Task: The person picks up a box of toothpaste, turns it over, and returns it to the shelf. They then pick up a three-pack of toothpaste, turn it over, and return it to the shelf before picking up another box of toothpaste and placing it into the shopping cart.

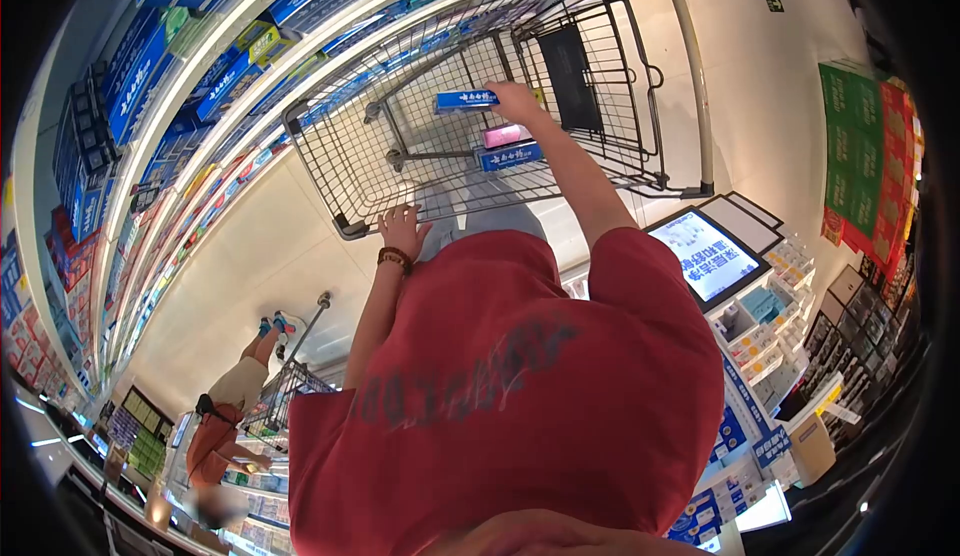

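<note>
A wire shopping cart (330,171) stands in front of me in a shop aisle. My right hand (517,102) reaches over the basket and holds a long blue box (463,100) with white lettering. Below it in the cart lie a pink box (505,135) and another blue box (511,157). My left hand (401,228), with a dark bracelet at the wrist, rests on the cart's near rim with its fingers spread. My red T-shirt (510,396) fills the lower middle of the view.
Shelves of blue boxes (130,76) run along the left. A screen on a stand (705,256) and racks of small goods are at the right. Another person in an orange top (215,436) with a second cart (280,396) is at the lower left.
</note>
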`<action>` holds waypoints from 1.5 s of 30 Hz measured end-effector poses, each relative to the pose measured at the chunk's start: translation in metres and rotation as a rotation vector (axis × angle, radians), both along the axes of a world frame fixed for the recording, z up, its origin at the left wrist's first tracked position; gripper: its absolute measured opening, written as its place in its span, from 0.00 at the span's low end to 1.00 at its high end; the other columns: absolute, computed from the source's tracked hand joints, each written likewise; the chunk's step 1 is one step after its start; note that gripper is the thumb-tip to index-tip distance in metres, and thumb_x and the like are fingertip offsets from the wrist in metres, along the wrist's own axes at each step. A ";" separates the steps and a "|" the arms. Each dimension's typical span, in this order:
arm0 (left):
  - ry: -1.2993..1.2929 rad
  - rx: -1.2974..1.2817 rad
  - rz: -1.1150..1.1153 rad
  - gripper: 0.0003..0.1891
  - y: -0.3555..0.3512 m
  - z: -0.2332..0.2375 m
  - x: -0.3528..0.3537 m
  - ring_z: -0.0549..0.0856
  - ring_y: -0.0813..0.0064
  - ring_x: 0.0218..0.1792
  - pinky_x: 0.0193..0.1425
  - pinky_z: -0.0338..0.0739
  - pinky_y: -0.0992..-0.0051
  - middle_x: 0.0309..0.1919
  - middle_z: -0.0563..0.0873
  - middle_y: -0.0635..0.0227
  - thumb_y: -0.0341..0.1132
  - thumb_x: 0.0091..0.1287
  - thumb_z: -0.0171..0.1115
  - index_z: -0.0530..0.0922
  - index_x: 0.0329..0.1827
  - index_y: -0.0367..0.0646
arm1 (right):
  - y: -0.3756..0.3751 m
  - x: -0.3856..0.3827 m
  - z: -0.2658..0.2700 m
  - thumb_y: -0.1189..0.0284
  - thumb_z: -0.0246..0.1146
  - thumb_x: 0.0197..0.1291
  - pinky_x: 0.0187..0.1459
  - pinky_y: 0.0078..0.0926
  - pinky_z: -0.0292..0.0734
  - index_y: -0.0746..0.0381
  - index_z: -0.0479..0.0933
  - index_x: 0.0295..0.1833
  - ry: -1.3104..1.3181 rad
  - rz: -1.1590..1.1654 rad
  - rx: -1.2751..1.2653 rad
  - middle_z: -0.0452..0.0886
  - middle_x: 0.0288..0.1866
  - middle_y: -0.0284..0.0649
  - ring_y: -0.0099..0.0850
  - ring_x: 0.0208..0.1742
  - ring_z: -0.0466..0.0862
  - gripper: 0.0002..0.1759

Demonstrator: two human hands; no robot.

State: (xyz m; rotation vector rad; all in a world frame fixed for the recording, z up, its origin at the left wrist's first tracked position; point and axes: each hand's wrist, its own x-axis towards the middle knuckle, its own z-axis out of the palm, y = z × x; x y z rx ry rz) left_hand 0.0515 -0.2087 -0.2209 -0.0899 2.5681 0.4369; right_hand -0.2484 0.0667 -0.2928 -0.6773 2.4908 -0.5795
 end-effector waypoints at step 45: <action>-0.014 0.108 0.126 0.19 -0.014 0.003 -0.007 0.72 0.61 0.62 0.71 0.57 0.55 0.59 0.78 0.74 0.36 0.62 0.64 0.80 0.58 0.62 | -0.191 -0.009 0.085 0.80 0.61 0.53 0.70 0.50 0.66 0.65 0.77 0.55 0.510 -0.120 -0.738 0.80 0.51 0.48 0.49 0.60 0.76 0.20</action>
